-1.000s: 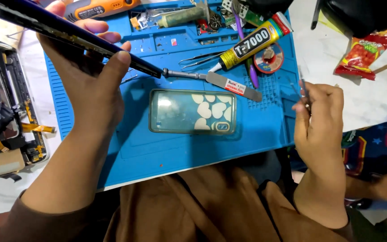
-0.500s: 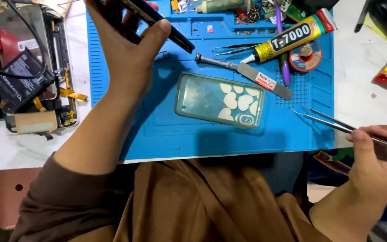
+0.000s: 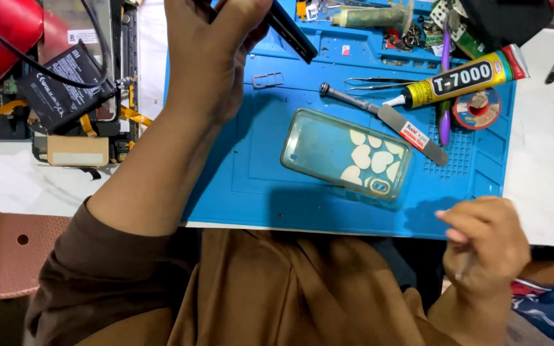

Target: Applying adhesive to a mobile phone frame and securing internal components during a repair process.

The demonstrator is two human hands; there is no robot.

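Up at the top edge of the view, the dark phone (image 3: 290, 29) is clamped in the left hand (image 3: 216, 54), fingers wrapped around it and thumb across its edge, raised above the far side of the blue work mat (image 3: 258, 186). The right hand (image 3: 485, 247) sits low, off the mat's near edge, fingers curled together around a thin metal tool (image 3: 461, 269), most of which is hidden, so its tip cannot be made out. Between the hands, on the mat, lies a clear phone case (image 3: 347, 154) with pale hearts, and beyond it a flat metal pry tool (image 3: 386, 118), tweezers (image 3: 370, 82) and a yellow-and-black glue tube (image 3: 460, 77). To the left on the desk (image 3: 8, 179) rests an opened device with a black battery (image 3: 65, 80). Handling the phone well probably calls for bracing it steadily and bringing any thin tool in gently along its edge.
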